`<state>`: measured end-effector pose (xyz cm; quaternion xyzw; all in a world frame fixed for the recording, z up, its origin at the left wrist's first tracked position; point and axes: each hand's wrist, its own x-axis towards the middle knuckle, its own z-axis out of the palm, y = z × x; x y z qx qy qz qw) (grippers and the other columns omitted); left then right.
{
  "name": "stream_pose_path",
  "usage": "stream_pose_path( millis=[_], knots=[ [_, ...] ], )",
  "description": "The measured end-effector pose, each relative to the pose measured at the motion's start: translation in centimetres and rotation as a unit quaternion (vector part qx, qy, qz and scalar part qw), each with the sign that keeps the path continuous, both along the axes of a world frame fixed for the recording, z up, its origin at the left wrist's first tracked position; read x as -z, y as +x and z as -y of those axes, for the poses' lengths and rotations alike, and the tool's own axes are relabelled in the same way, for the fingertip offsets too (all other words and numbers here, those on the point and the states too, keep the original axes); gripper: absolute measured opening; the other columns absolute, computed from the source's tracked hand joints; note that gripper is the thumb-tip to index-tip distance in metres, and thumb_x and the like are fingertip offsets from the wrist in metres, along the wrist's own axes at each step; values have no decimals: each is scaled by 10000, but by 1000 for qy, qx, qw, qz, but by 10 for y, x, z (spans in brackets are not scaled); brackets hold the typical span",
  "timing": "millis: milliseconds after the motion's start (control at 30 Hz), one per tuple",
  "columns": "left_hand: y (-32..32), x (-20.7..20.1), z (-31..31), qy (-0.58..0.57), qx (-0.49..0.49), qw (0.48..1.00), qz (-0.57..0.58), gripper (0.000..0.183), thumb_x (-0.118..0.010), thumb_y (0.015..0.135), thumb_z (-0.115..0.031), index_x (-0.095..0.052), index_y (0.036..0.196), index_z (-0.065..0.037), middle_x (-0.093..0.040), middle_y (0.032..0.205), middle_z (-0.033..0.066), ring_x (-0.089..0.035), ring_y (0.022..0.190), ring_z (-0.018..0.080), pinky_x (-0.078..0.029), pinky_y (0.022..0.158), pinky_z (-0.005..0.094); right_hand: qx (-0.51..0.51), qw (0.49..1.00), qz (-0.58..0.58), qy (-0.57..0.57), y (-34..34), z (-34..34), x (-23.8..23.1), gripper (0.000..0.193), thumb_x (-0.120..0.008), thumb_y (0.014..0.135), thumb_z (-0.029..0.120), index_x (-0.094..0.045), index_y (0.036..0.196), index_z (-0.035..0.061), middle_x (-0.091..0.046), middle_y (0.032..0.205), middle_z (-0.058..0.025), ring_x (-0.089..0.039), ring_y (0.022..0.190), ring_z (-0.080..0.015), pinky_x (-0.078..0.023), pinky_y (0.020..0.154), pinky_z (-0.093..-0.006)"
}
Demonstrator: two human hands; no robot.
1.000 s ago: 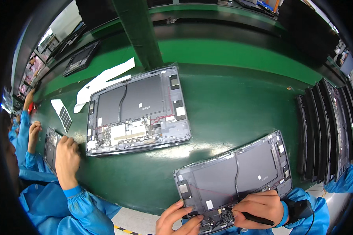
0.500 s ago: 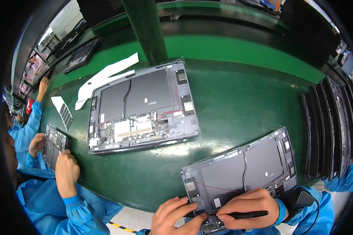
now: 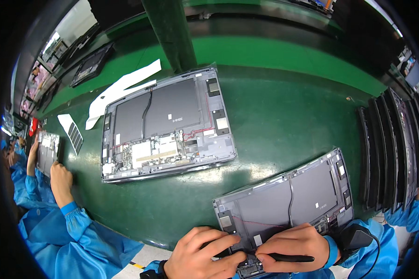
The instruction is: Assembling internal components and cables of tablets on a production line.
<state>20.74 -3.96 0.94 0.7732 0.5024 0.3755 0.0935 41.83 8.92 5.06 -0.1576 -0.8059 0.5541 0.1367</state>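
An opened tablet (image 3: 284, 200), its inside facing up, lies tilted at the table's near edge. My left hand (image 3: 205, 253) grips its lower left part, fingers bent and thumb close to the small parts there. In my right hand (image 3: 291, 249) is a slim black pen-shaped tool (image 3: 291, 257), pinched between thumb and fingers. The tool's working end is hidden by my fingers, right beside my left thumb. A black cable (image 3: 291, 200) and a thin red wire run across the tablet's interior. Whatever small part lies between my hands cannot be made out.
Further left, more opened tablets lie stacked (image 3: 167, 125), circuit board showing. White sheets (image 3: 121, 88) and a strip with dark pads (image 3: 71, 134) lie beyond. Several dark panels stand upright (image 3: 391, 153) at the right. At left, a co-worker's hand (image 3: 61, 179) holds another device (image 3: 47, 151).
My left hand has shifted slightly up and right over the tablet's corner. The right hand stays nearly in place with the tool. The co-worker's device has moved left and farther away.
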Motion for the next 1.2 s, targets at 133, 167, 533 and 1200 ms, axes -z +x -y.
stream_pose_path(
  millis=[133, 167, 533, 1200],
  knots=[
    [1, -5, 1, -64, -8, 998, 1, 267, -765, 677, -176, -749, 943, -193, -631, 1170, 71, -545, 1044, 288, -485, 857, 399, -4, 999, -22, 24, 2, 0, 4, 139, -760, 818, 20, -719, 944, -23, -711, 816, -125, -709, 658, -249, -576, 595, -311],
    [1, -7, 2, -99, -13, 995, -12, 233, -766, 681, -165, -761, 908, -218, -624, 1182, 38, -517, 1024, 264, -433, 904, 340, -8, 999, -28, 29, 3, 0, 3, 145, -762, 818, 23, -717, 948, -23, -711, 819, -125, -707, 658, -249, -577, 597, -311],
    [-5, -2, 2, -131, -12, 991, -4, 265, -758, 634, -185, -795, 889, -248, -624, 1214, 55, -502, 1028, 260, -393, 910, 339, -22, 999, 20, 24, 0, 2, 0, 146, -773, 818, 51, -716, 940, -7, -700, 806, -115, -689, 641, -256, -570, 585, -305],
    [-7, -3, 1, -104, -14, 982, 159, 261, -688, 689, -118, -810, 918, -146, -641, 1178, 122, -562, 1038, 296, -457, 936, 380, 82, 997, -3, 9, 10, 3, -1, 55, -763, 792, 28, -730, 828, 2, -704, 682, -87, -678, 555, -168, -521, 528, -257]
  ],
)
